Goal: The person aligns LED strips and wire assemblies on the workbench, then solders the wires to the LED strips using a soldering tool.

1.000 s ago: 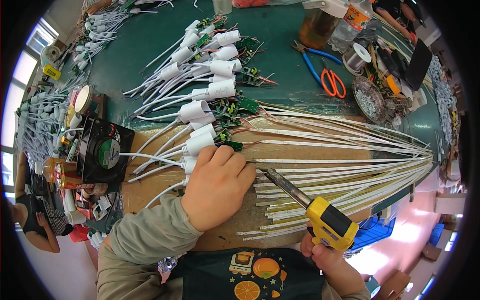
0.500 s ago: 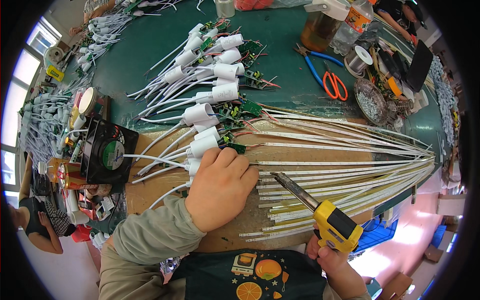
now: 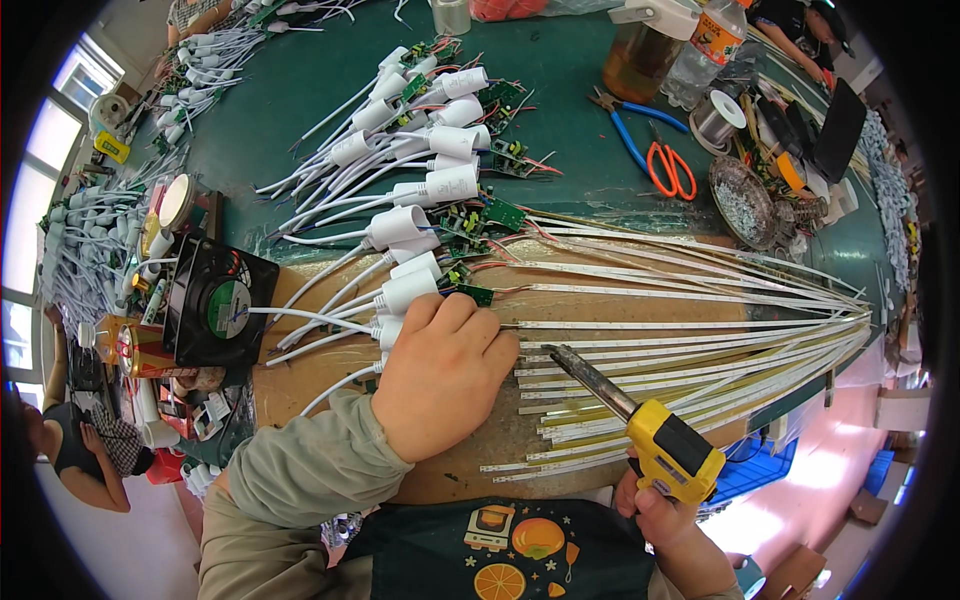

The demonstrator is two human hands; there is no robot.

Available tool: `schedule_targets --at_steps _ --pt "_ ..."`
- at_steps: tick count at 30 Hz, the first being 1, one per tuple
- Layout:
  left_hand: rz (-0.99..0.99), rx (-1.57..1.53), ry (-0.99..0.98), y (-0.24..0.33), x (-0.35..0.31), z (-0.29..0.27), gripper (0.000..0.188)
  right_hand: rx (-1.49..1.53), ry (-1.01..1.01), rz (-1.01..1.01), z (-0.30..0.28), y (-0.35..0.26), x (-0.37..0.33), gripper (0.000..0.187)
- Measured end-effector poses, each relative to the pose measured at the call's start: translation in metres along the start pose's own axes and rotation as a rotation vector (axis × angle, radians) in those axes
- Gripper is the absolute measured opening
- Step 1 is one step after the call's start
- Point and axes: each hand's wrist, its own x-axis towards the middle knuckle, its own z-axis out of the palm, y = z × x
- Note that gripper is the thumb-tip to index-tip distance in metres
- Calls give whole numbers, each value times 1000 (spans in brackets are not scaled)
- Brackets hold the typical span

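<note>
My left hand [image 3: 445, 375] is closed, knuckles up, over the near end of a row of white lamp sockets [image 3: 410, 290] with green circuit boards [image 3: 478, 294] and thin wires. Whatever its fingertips pinch is hidden beneath them. In my right hand [image 3: 655, 510] is a yellow and black soldering gun [image 3: 675, 450], gripped by its handle. Its dark tip points up and left, close above the ends of the white LED strips [image 3: 640, 372]. These strips fan out from a bundle at the right; some farther ones join the boards by red wires.
A black fan [image 3: 222, 305] stands at the left beside cans. Beyond the strips lie blue pliers [image 3: 630, 130], orange scissors [image 3: 670, 168], a solder spool [image 3: 717, 122] and a round metal dish [image 3: 742, 205]. Bottles [image 3: 650, 50] stand farther back. Other people sit at the edges.
</note>
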Motion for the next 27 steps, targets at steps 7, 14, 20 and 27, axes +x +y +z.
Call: schedule_targets --at_steps 7,14,20,27 --pt "-4 12 -1 0 0 1 20 13 17 -14 2 -1 1 65" --pt "25 -17 12 0 3 -2 18 22 -1 -17 -1 1 2 64" --pt "30 -4 38 -1 2 2 18 40 0 -33 3 -3 4 62" --pt "22 -34 22 -2 2 0 18 46 -1 5 0 0 2 62"
